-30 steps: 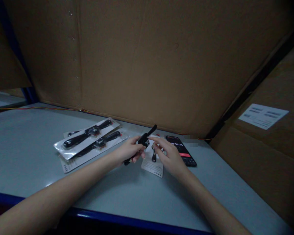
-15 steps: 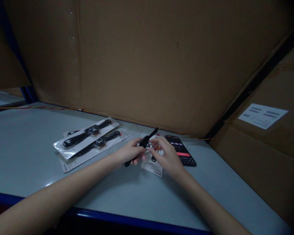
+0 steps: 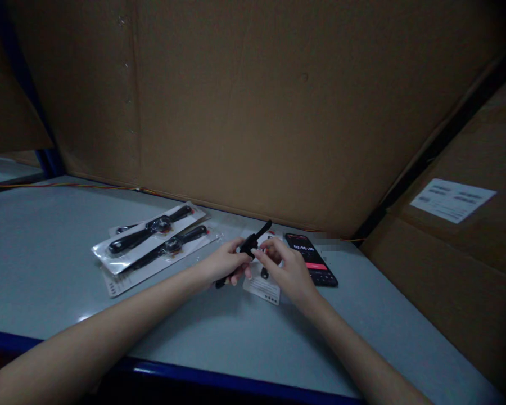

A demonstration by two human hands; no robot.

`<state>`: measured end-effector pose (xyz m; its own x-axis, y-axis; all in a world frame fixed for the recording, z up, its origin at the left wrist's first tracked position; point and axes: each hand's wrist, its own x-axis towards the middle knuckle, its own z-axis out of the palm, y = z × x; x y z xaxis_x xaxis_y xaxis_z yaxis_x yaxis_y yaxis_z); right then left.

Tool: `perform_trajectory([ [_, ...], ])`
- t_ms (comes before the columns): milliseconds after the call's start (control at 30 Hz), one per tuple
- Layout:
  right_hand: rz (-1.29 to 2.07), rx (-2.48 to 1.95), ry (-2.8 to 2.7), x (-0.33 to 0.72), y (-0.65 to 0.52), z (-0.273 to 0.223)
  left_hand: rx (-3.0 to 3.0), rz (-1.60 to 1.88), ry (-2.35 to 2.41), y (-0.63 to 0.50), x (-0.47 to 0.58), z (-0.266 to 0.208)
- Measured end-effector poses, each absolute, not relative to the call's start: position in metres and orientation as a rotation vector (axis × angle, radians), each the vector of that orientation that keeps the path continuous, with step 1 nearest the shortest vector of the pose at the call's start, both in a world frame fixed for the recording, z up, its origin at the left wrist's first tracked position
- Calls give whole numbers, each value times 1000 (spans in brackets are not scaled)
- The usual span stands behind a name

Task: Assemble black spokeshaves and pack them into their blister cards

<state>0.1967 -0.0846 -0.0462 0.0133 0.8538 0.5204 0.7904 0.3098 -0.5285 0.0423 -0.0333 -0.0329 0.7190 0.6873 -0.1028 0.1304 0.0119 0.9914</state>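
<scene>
My left hand (image 3: pixel 226 263) is closed around a slim black tool (image 3: pixel 248 245) with a thicker middle. One end of the tool points up and away to the right, while the other pokes out below my fingers. My right hand (image 3: pixel 287 269) pinches at the thicker middle part, and its fingertips partly hide what they grip there. Beneath both hands lies a printed white card (image 3: pixel 261 291), with a small black piece (image 3: pixel 264 273) showing on it. The hands cover part of the card.
Left of my hands, several carded packs (image 3: pixel 129 260) of similar black tools overlap in clear plastic. A phone (image 3: pixel 322 278) with a running timer lies to the right. Cardboard walls (image 3: pixel 236 112) enclose the back and right of the grey table (image 3: pixel 185 343). Thin wires (image 3: pixel 88 185) follow the back edge.
My right fingertips have shifted slightly at the tool's middle, and the shiny bit there shows less. The phone's timer digits have changed. My left hand stays in place.
</scene>
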Motion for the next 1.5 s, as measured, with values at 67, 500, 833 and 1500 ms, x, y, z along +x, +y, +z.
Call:
perform_trajectory([
  [67, 118, -1445, -1783, 196, -83, -48, 1533, 484, 705, -34, 43, -34],
  [500, -98, -1294, -1908, 196, -88, -44, 1501, 451, 720, -31, 42, -36],
  [833, -106, -1424, -2078, 197, -86, -47, 1517, 451, 709, -32, 42, -36],
  [1500, -340, -1218, -2193, 202, -83, -47, 1473, 392, 672, -30, 44, -43],
])
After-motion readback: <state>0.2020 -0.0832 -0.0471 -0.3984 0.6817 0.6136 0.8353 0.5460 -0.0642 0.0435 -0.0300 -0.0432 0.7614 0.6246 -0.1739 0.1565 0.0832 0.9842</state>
